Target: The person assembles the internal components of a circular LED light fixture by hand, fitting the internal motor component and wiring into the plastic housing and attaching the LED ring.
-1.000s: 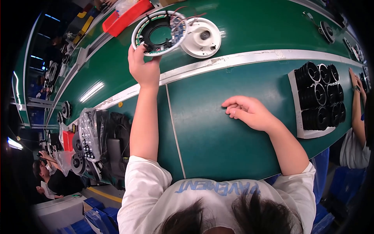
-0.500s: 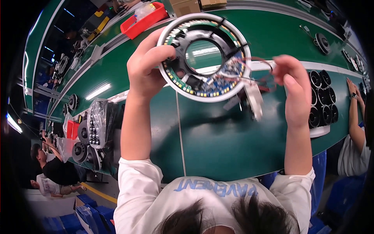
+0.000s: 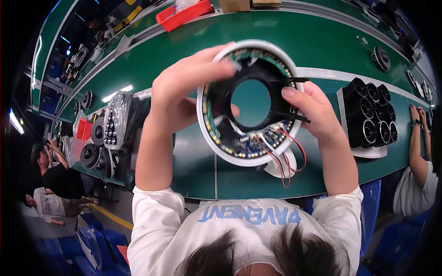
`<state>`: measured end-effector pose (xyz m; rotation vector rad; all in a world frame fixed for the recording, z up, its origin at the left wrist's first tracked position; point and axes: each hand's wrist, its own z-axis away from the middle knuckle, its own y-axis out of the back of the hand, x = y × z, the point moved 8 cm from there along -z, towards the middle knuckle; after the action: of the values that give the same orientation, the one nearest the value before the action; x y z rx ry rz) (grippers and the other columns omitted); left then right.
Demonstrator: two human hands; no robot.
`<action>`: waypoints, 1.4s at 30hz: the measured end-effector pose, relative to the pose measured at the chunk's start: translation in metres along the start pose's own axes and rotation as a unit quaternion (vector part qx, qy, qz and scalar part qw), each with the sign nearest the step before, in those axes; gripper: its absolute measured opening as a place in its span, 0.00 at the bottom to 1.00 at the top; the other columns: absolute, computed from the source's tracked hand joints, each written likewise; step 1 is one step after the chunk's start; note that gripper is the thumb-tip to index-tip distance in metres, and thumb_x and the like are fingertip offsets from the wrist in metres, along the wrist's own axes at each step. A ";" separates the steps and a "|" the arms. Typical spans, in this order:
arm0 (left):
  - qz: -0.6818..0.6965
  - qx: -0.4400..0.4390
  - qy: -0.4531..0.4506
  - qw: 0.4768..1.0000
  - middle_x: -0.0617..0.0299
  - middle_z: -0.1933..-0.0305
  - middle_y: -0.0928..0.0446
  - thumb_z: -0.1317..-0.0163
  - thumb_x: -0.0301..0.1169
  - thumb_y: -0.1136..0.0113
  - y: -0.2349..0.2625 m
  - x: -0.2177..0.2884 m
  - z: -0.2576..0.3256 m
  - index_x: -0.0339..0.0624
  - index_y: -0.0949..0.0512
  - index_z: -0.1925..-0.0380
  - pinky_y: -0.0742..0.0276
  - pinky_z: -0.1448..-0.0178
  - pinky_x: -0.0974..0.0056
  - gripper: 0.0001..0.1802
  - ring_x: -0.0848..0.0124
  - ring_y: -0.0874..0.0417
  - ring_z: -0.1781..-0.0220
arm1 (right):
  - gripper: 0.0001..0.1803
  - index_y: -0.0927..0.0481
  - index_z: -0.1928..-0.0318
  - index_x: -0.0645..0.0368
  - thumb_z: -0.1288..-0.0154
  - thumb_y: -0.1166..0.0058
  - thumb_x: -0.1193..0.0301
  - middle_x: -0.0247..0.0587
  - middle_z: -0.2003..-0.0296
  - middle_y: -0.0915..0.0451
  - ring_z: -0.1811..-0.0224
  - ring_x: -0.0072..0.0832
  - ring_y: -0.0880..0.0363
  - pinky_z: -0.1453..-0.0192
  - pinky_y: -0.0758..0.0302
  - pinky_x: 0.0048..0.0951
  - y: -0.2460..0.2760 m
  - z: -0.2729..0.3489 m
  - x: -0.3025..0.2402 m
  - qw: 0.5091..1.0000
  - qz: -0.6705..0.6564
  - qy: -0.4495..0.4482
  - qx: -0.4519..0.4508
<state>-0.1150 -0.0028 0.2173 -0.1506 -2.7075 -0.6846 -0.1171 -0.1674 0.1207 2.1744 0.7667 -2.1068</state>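
A round ring-shaped lamp unit (image 3: 202,124) is held up in front of me. It has a white outer rim, small LEDs around the inside, a black inner ring and a blue circuit board (image 3: 251,146) at its lower part. Red, black and white wires (image 3: 301,154) hang from the board, and a white piece (image 3: 279,166) shows below the rim. My right hand (image 3: 317,110) grips the right side, thumb on the front near two black straps. My left hand (image 3: 184,83) is at the left side, its fingers reaching over the upper-left rim and blurred. One fingertip shows at the central hole.
Stacked black cylinders (image 3: 370,112) stand on a white sheet at the right. Bagged parts (image 3: 117,122) and round speaker-like units (image 3: 90,155) lie at the left. A red bin (image 3: 184,14) sits at the back. A co-worker's hand (image 3: 416,112) rests at the far right.
The lamp unit has come lower and turned, bringing the board to the bottom. My right hand has left the wires and taken the right rim. The left hand's fingers have shifted over the rim.
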 end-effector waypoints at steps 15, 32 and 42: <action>0.557 0.237 0.338 0.720 0.52 0.40 0.42 0.60 0.21 0.31 -0.090 0.001 0.075 0.46 0.53 0.39 0.38 0.37 0.54 0.51 0.61 0.35 0.40 | 0.15 0.36 0.51 0.68 0.35 0.59 0.71 0.42 0.68 0.23 0.70 0.28 0.25 0.64 0.29 0.26 -0.011 0.017 -0.018 0.915 0.253 0.266 0.168; 0.438 0.322 0.388 0.744 0.56 0.60 0.24 0.49 0.18 0.43 -0.059 -0.015 0.084 0.33 0.32 0.55 0.25 0.54 0.66 0.19 0.71 0.22 0.59 | 0.40 0.34 0.50 0.66 0.61 0.34 0.55 0.52 0.53 0.29 0.50 0.43 0.31 0.48 0.33 0.32 -0.056 0.002 0.016 0.889 0.372 0.204 -0.171; 0.421 0.308 0.407 0.750 0.58 0.63 0.25 0.50 0.16 0.44 -0.065 -0.006 0.085 0.33 0.33 0.58 0.24 0.58 0.68 0.18 0.74 0.22 0.62 | 0.32 0.26 0.56 0.63 0.65 0.28 0.67 0.40 0.60 0.23 0.57 0.26 0.24 0.53 0.28 0.28 -0.058 0.008 0.026 0.902 0.400 0.097 -0.133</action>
<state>-0.1474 -0.0194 0.1163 -0.6641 -1.5937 0.3738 -0.1459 -0.1103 0.1139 2.0485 0.0866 -1.3088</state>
